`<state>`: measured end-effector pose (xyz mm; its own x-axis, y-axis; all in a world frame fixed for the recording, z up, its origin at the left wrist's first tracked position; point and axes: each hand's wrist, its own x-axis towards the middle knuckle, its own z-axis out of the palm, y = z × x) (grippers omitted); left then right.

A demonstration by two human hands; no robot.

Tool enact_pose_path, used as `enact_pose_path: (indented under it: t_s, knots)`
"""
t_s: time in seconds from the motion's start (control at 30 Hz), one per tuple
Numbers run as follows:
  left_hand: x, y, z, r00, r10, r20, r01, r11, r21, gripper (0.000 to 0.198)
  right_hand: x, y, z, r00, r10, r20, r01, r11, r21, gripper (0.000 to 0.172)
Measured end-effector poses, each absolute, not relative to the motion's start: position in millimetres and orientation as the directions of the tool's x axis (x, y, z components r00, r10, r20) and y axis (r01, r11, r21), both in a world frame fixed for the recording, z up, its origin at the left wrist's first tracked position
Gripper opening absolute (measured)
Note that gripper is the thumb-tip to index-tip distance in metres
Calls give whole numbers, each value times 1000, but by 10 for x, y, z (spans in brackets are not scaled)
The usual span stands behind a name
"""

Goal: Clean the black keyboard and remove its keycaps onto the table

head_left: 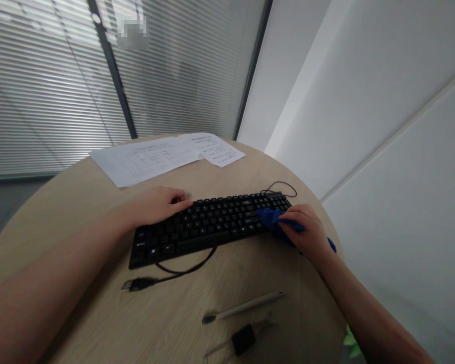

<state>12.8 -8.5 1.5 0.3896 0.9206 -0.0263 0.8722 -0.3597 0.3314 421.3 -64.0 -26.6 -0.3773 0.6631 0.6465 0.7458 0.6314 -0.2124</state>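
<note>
A black keyboard [220, 220] lies slightly aslant on the round wooden table. My left hand [157, 205] rests over its upper left part, the thumb on the keys and the other fingers curled at the far edge, steadying it. In my right hand [305, 225] a blue cloth [270, 218] is pinched between thumb and fingers. The cloth's bunched tip touches the keys at the keyboard's right side, and part of it hangs below the hand. From under the near edge comes a black cable with a USB plug [140, 284].
Nearer me lie a light-handled brush [250, 305] with dark bristles and a small black block with thin wire-like parts [243, 339]. Printed papers [155, 156] cover part of the far table [167, 323]. A thin cable loop [288, 188] sits behind the keyboard. A white wall [387, 126] stands right.
</note>
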Motion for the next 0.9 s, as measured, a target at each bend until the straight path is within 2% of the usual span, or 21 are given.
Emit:
enact_pose_path:
  t_s: [0.07, 0.17, 0.2, 0.23, 0.3, 0.4, 0.5, 0.7, 0.83, 0.9]
  knots:
    - [123, -80, 11, 393, 919, -18, 868, -365, 336, 49, 4197, -627, -294, -393, 670, 630, 759, 623, -188, 15]
    - [122, -83, 16, 403, 915, -23, 866, -373, 333, 49, 4179, -614, -349, -463, 713, 526, 773, 615, -153, 46]
    - [124, -85, 20, 404, 914, -25, 867, -374, 330, 49, 4174, -610, -365, -488, 721, 491, 775, 617, -135, 50]
    - [128, -88, 24, 403, 915, -25, 868, -374, 327, 50, 4170, -608, -377, -508, 721, 471, 773, 623, -119, 49]
    - [135, -94, 31, 393, 919, -25, 873, -365, 324, 51, 4167, -610, -380, -521, 702, 485, 759, 642, -114, 35]
    - [139, -96, 31, 381, 924, -31, 875, -350, 334, 50, 4169, -636, -332, -494, 679, 543, 719, 671, -184, 18]
    - [126, -85, 14, 390, 921, -23, 868, -359, 344, 49, 4172, -688, -257, -524, 677, 517, 668, 703, -243, 18]
    - [97, -50, -29, 386, 922, -12, 866, -358, 350, 48, 4206, -768, -146, -633, 672, 385, 613, 739, -281, 15]
    - [101, -46, -21, 389, 920, -45, 877, -354, 325, 51, 4254, -748, -149, -618, 671, 409, 539, 741, -400, 38]
    - [102, -46, -14, 386, 921, -51, 880, -351, 320, 51, 4262, -721, -191, -561, 705, 435, 574, 709, -410, 36]
